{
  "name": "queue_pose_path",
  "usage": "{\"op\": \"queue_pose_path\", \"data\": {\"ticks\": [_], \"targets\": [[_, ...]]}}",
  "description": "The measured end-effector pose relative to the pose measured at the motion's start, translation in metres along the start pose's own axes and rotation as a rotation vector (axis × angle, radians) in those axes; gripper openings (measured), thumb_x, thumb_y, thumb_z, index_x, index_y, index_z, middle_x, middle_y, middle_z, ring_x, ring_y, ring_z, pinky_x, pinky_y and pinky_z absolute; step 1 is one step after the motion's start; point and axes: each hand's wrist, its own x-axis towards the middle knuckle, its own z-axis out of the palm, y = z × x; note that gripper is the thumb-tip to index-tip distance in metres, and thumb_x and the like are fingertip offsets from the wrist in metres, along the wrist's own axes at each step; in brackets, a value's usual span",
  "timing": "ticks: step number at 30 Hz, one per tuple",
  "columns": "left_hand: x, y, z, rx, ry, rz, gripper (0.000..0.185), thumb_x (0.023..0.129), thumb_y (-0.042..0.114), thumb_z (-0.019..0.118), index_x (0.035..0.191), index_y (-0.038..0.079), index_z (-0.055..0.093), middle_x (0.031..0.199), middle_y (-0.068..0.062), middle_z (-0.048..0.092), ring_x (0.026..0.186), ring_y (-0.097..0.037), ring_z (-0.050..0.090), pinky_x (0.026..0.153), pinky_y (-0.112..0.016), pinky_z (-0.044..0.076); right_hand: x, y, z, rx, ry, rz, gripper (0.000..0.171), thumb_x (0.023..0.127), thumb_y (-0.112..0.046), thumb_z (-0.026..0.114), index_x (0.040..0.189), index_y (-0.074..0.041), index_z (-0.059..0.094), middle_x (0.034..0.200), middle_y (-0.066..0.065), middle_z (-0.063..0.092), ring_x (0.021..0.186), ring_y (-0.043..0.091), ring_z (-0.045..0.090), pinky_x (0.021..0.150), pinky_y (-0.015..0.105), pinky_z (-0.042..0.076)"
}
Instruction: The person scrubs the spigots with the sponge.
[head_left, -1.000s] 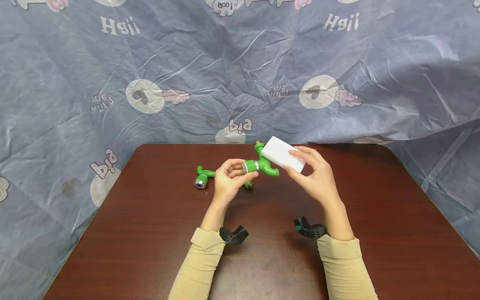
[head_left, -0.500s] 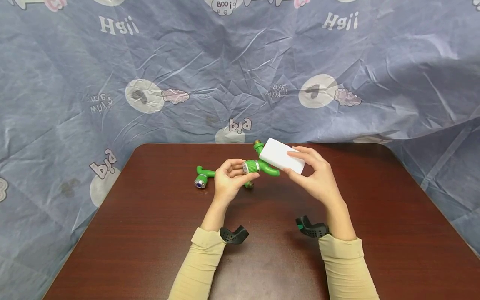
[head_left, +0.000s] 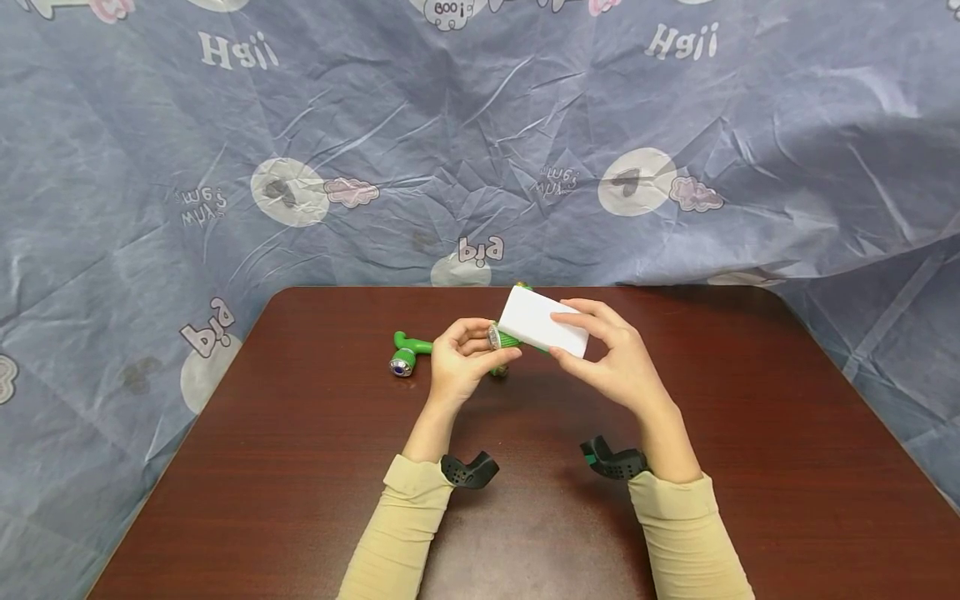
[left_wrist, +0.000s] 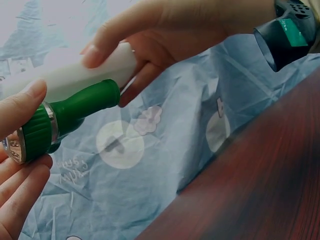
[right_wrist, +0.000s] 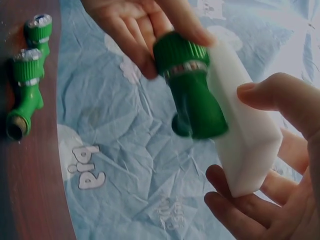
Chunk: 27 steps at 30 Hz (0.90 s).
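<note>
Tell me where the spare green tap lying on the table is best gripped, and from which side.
Probably around the straight body of the spare green tap, coming from above. It lies flat on the table, left of the left hand, with nothing over it; the ribbed knob end looks bulkier and likelier to turn.

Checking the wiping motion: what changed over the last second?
The right hand slid the sponge leftward along the green tap, now covering most of it. The left hand kept gripping the tap's cap end; the second tap stayed on the table.
</note>
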Motion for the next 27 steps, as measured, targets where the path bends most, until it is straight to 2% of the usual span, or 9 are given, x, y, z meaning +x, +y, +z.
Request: {"op": "queue_pose_path", "data": {"ticks": [3, 8, 10, 12, 16, 20, 23, 27], "targets": [[0.0, 0.001, 0.0, -0.015, 0.022, 0.004, 0.042, 0.064, -0.018, 0.074, 0.102, -0.017, 0.055, 0.085, 0.002, 0.064, 0.072, -0.009, 0.065, 0.06, -0.02, 0.053, -0.001, 0.004, -0.006, -0.008, 0.033, 0.035, 0.038, 0.07, -0.005, 0.079, 0.107, -0.007, 0.071, 0.119, 0.008, 0.06, 0.109, 0.025, 0.056, 0.086, 0.017, 0.038], [0.0, 0.002, 0.0, -0.026, 0.055, 0.005, 0.043, 0.064, -0.019, 0.074, 0.102, -0.019, 0.054, 0.085, 0.002, 0.063, 0.071, -0.009, 0.065, 0.06, -0.021, 0.053, -0.003, 0.009, -0.014, -0.074, 0.14, 0.133, 0.038, 0.069, -0.004, 0.079, 0.106, -0.007, 0.071, 0.116, 0.007, 0.061, 0.105, 0.022, 0.056, 0.08, 0.013, 0.037], [0.0, 0.002, 0.0, -0.022, 0.059, 0.003, 0.043, 0.064, -0.018, 0.074, 0.102, -0.019, 0.054, 0.085, 0.002, 0.063, 0.071, -0.009, 0.065, 0.06, -0.02, 0.052, -0.003, 0.009, -0.015, -0.069, 0.166, 0.14, 0.038, 0.069, -0.003, 0.079, 0.106, -0.007, 0.071, 0.116, 0.007, 0.061, 0.104, 0.022, 0.056, 0.08, 0.013, 0.036], [0.0, 0.002, 0.0, -0.022, 0.06, -0.001, 0.043, 0.064, -0.018, 0.074, 0.102, -0.019, 0.054, 0.084, 0.002, 0.063, 0.071, -0.01, 0.065, 0.06, -0.021, 0.053, -0.003, 0.007, -0.015, -0.037, 0.155, 0.112, 0.038, 0.069, -0.002, 0.08, 0.106, -0.007, 0.071, 0.116, 0.008, 0.061, 0.105, 0.023, 0.055, 0.081, 0.014, 0.037], [0.0, 0.002, 0.0, -0.024, 0.06, -0.004, 0.042, 0.065, -0.017, 0.074, 0.102, -0.018, 0.054, 0.084, 0.003, 0.063, 0.071, -0.01, 0.065, 0.06, -0.021, 0.053, -0.002, 0.002, -0.014, 0.011, 0.05, 0.041, 0.039, 0.069, -0.003, 0.08, 0.107, -0.009, 0.071, 0.118, 0.007, 0.061, 0.107, 0.024, 0.055, 0.086, 0.015, 0.037], [0.0, 0.002, 0.0, -0.049, 0.07, -0.001, 0.043, 0.065, -0.019, 0.073, 0.103, -0.02, 0.053, 0.084, 0.002, 0.063, 0.072, -0.009, 0.065, 0.061, -0.02, 0.053, -0.002, 0.002, -0.016, -0.013, -0.014, 0.031, 0.038, 0.07, -0.006, 0.079, 0.107, -0.01, 0.071, 0.118, 0.005, 0.06, 0.107, 0.022, 0.055, 0.087, 0.016, 0.037], [0.0, 0.002, 0.0, -0.061, 0.078, -0.007, 0.044, 0.065, -0.019, 0.072, 0.104, -0.02, 0.052, 0.084, 0.001, 0.062, 0.072, -0.008, 0.065, 0.061, -0.02, 0.053, -0.004, 0.005, -0.021, -0.047, -0.003, 0.066, 0.037, 0.07, -0.006, 0.078, 0.106, -0.009, 0.071, 0.118, 0.005, 0.06, 0.107, 0.021, 0.055, 0.085, 0.016, 0.037], [0.0, 0.001, 0.0, -0.051, 0.082, -0.019, 0.044, 0.065, -0.019, 0.072, 0.104, -0.019, 0.053, 0.084, 0.001, 0.062, 0.072, -0.008, 0.065, 0.061, -0.02, 0.052, -0.006, 0.009, -0.025, -0.088, 0.07, 0.118, 0.037, 0.069, -0.005, 0.079, 0.105, -0.007, 0.071, 0.117, 0.007, 0.061, 0.104, 0.021, 0.055, 0.08, 0.015, 0.038]]}}
